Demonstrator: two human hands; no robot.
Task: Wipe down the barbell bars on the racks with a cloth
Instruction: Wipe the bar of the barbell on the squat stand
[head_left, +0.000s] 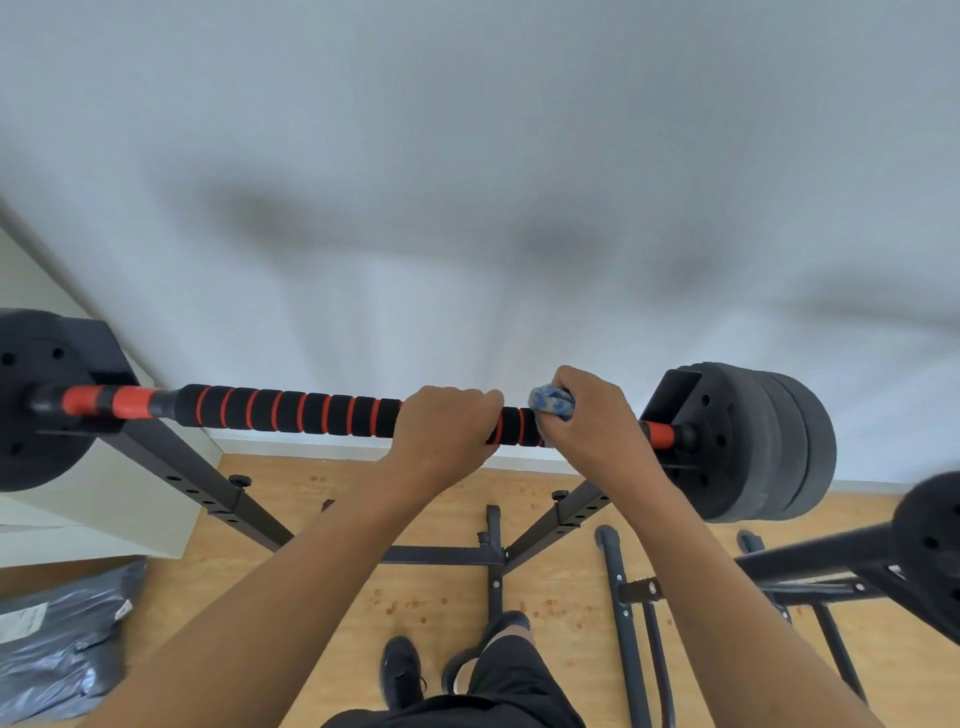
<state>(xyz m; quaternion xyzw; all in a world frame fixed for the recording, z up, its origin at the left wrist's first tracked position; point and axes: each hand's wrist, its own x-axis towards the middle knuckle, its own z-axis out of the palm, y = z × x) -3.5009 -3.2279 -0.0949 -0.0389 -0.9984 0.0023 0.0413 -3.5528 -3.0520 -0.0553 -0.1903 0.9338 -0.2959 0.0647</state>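
barbell bar (291, 410): two stretches are hidden, one under the left hand (447, 426), one under the right hand (592, 415) and the cloth (553, 402).
cloth: only a blue-and-white bunch shows by the right hand's thumb; the rest is buried in the grip.
left-end plates (31, 400): cut off by the left edge.
second plate (935, 530): cut off by the right edge.
grey bag (57, 644): cut off by the left edge; its label (21, 623) is too small to read.

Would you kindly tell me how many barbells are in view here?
2. The front barbell lies across the rack, gripped by the left hand; the second barbell pokes in at the right edge, mostly cut off. Others may be hidden.
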